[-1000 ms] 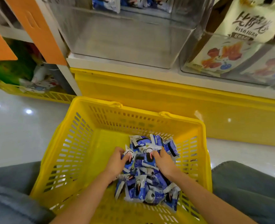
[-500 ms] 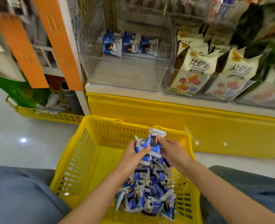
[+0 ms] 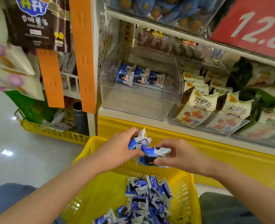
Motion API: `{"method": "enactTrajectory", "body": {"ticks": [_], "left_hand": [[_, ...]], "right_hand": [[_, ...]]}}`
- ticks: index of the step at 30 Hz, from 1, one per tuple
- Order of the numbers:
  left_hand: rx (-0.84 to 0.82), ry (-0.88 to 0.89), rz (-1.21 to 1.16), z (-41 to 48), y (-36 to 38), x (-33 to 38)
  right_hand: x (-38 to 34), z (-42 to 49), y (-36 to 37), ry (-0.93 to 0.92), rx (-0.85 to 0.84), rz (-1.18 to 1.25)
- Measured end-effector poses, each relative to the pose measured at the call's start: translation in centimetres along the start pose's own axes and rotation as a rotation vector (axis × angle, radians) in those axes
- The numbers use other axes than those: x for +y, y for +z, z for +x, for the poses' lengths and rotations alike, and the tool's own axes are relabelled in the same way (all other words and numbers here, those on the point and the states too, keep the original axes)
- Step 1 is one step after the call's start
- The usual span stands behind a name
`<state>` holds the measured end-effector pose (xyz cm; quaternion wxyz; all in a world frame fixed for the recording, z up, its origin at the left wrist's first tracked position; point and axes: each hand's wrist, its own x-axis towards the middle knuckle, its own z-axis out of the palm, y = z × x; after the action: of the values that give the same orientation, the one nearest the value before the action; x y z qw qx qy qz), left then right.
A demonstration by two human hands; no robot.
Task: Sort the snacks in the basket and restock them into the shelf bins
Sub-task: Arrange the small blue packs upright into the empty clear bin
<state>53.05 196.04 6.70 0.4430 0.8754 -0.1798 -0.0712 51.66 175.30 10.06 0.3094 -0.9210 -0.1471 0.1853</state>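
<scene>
Both hands are up out of the yellow basket (image 3: 101, 191) now, left hand (image 3: 117, 151) and right hand (image 3: 178, 154) gripping blue cookie packs (image 3: 145, 151) near the clear bin (image 3: 141, 104).

1. Basket (image 3: 184, 188): moulded yellow plastic, perforated walls, slight sheen.
2. Snack packets (image 3: 148, 199): thin crinkled film, glossy blue-and-white print.
3. Shelf bin (image 3: 133, 104): clear hard plastic, smooth, glossy.
4. Floor (image 3: 28, 156): smooth polished finish, reflecting lamps.
5. Shelf base (image 3: 230, 162): yellow panel, smooth, glossy.
</scene>
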Motion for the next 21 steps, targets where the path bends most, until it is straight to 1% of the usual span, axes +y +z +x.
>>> {"method": "enactTrajectory", "body": {"ticks": [2,5,7,10,12,13,16,18,21], "left_hand": [[0.070,0.006,-0.052,0.3,-1.6,-0.3],[0.242,-0.014,-0.110,0.9,-4.0,-0.7],[0.349,-0.025,-0.170,1.4,-5.3,-1.1],[0.456,-0.047,-0.257,2.4,-6.9,-1.6],[0.507,-0.060,-0.302,3.0,-7.9,-2.2],[0.533,-0.067,-0.324,3.2,-8.3,-2.5],[0.633,-0.107,-0.361,3.7,-9.4,-3.9],[0.694,-0.120,-0.376,3.9,-10.0,-4.6],[0.749,-0.107,-0.423,4.4,-11.2,-5.3]], "right_hand": [[-1.8,0.8,-1.8,-0.012,0.028,-0.076],[-4.0,3.0,-5.4,-0.026,0.117,-0.115],[-5.2,5.5,-7.4,-0.014,0.232,-0.076],[-6.2,11.1,-9.4,-0.012,0.445,-0.098],[-6.5,15.3,-10.1,0.020,0.520,-0.115],[-6.6,17.4,-10.4,0.044,0.520,-0.134],[-6.6,22.7,-10.2,0.092,0.418,-0.188],[-6.2,25.8,-9.7,0.130,0.383,-0.192],[-5.5,29.9,-8.5,0.125,0.335,-0.246]]}}
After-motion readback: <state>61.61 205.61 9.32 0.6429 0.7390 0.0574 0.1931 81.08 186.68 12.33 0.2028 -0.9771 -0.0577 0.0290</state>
